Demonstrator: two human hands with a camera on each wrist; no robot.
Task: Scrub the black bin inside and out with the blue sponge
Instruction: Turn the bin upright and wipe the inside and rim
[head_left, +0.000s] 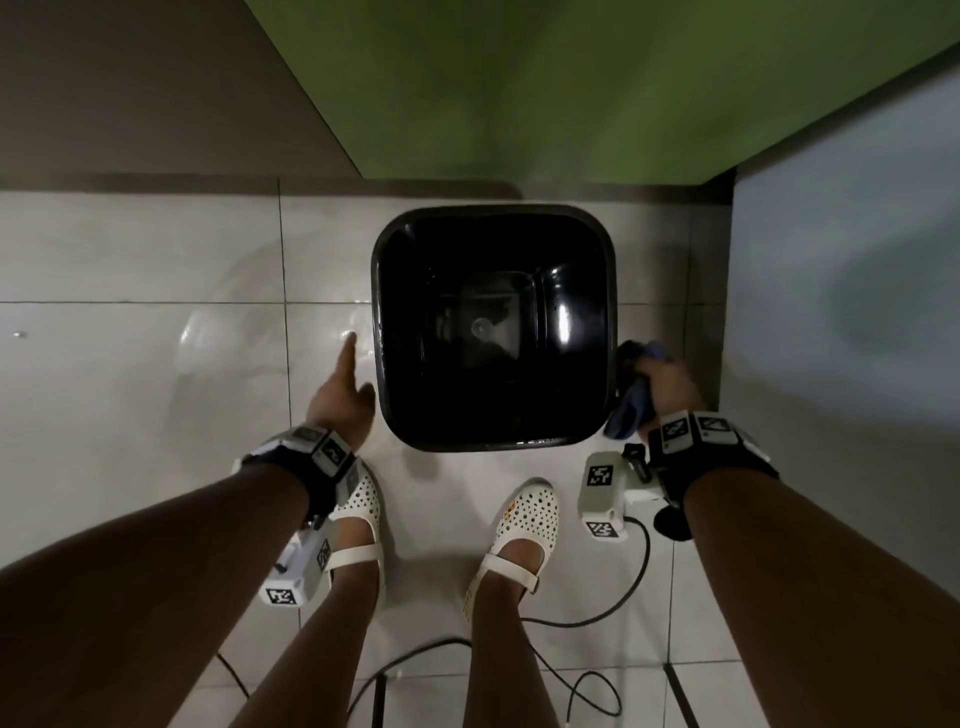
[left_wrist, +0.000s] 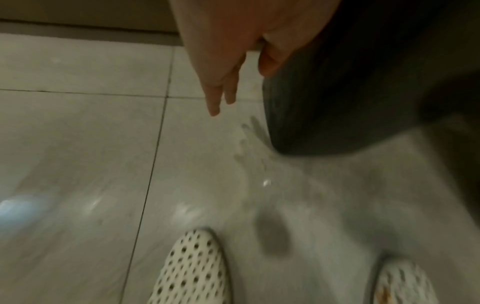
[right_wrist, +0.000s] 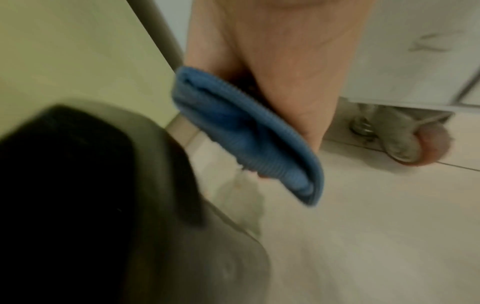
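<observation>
Flanking the black bin (head_left: 492, 228) with both hands, the blue sponge (right_wrist: 244, 131) held at its right side.

The right hand (head_left: 667, 382) grips the folded blue sponge just beside the bin's right wall, near its rim. The left hand (head_left: 340, 389) is empty, fingers (left_wrist: 217, 96) straight and relaxed, pointing down just beside the bin's left wall; whether it touches is unclear. The bin stands upright on the pale tiled floor (head_left: 130, 260), open top up, near a green wall (head_left: 519, 78). White perforated shoes (head_left: 519, 525) stand on its near side, cables (head_left: 592, 618) trailing behind.
</observation>
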